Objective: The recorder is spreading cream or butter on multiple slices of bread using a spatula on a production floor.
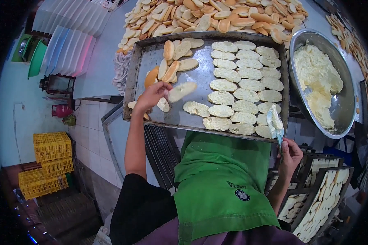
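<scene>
pale, oval bread slice [183, 92] juts right of the left hand [153, 96], pinched at one end; a slack pinch could drop it. the right hand [290, 156] grips a light-blue, cream-laden spatula [279, 134]; tilting could spill.

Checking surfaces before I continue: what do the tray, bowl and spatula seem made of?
Tray: likely metal, dull and scuffed, with dark-stained rims.
Bowl: probably stainless steel, judging by its glossy, reflective wall.
Spatula: perhaps plastic, from its light-blue colour; pale spread hides much of it.
</scene>
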Motion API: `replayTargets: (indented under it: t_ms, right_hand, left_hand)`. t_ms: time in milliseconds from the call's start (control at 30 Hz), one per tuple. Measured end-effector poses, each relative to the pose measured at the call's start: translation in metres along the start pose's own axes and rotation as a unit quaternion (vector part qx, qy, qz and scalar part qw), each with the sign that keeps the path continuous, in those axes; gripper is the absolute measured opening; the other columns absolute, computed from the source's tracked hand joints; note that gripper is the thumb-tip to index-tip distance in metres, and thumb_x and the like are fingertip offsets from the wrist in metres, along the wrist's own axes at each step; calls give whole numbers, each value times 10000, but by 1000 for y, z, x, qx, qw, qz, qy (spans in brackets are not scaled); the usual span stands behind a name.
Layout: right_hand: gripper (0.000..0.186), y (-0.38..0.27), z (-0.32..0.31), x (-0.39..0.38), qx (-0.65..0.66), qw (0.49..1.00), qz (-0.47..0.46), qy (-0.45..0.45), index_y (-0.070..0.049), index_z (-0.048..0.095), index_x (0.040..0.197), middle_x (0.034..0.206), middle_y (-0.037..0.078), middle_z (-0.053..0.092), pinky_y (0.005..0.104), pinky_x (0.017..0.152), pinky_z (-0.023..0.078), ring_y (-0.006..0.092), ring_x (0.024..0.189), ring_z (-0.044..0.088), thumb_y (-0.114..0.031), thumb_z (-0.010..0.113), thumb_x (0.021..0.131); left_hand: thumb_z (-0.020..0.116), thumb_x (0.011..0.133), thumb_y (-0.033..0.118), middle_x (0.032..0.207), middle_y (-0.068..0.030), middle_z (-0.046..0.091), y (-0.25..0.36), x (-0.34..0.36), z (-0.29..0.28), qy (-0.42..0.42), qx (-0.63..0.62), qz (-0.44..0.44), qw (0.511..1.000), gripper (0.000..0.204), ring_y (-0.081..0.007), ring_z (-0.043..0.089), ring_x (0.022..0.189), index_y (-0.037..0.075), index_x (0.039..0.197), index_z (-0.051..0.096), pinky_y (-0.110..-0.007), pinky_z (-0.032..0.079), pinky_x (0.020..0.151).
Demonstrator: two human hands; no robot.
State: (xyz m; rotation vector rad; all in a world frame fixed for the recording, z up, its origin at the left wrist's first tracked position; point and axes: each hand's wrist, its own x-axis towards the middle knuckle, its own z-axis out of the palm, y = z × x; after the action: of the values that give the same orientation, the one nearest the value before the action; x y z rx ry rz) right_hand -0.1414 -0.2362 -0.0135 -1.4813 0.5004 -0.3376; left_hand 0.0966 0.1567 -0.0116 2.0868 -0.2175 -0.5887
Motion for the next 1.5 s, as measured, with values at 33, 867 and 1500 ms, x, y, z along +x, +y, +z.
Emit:
replayTargets:
  t_ms: [33,867,1500]
  right_hand:
    - [144,2,-1,1,-1,1000,-1,3,34,621,865,692,23,534,176,416,346,47,530,447,-90,601,797]
    - [151,5,-1,-4,3,1000,-4,2,31,614,871,691,17,529,172,413,345,44,510,434,-103,595,805]
    - [169,5,1,-4,4,1000,-11,-12,32,600,890,730,34,561,166,409,336,46,523,454,-117,591,810]
  left_hand:
    - [552,743,18,823,-65,573,7,5,7,77,73,-4,994,175,-151,536,765,22,917,559,-273,430,714]
    - [364,587,-174,1067,-113,556,5,27,37,-115,141,55,982,579,-224,505,1039,59,1088,536,-315,382,898]
    - [460,670,-76,967,-123,582,-9,-4,24,-139,204,109,963,389,-237,562,904,16,1037,553,-304,434,798]
